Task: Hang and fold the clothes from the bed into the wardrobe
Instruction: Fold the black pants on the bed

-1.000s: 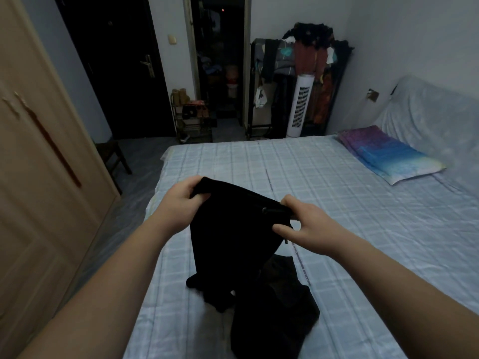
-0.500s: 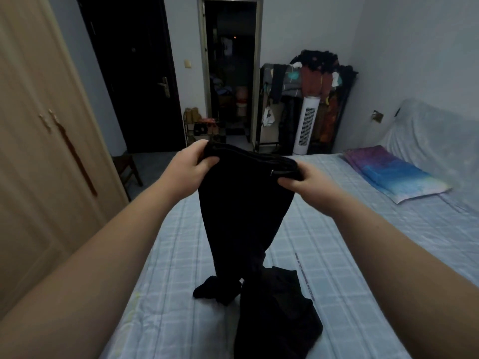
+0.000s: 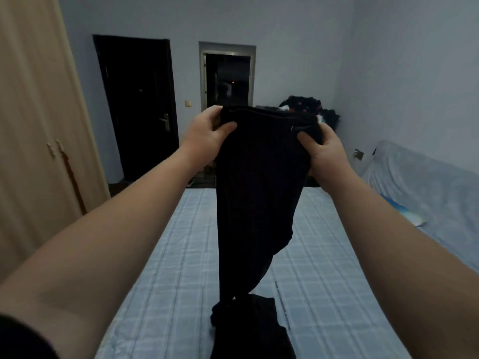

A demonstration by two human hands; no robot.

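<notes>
Trousers (image 3: 256, 193) pinched at the waistband by left hand (image 3: 207, 136) and right hand (image 3: 320, 149) – unfolded; second dark garment (image 3: 254, 330) left on bed (image 3: 324, 281), wardrobe (image 3: 33, 130) shut.

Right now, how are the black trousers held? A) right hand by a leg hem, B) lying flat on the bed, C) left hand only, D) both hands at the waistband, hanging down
D: the left hand and right hand each grip a top corner of the black trousers, whose legs hang down to the bed.

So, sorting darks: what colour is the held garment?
Black garment, clearest in the head view.
</notes>
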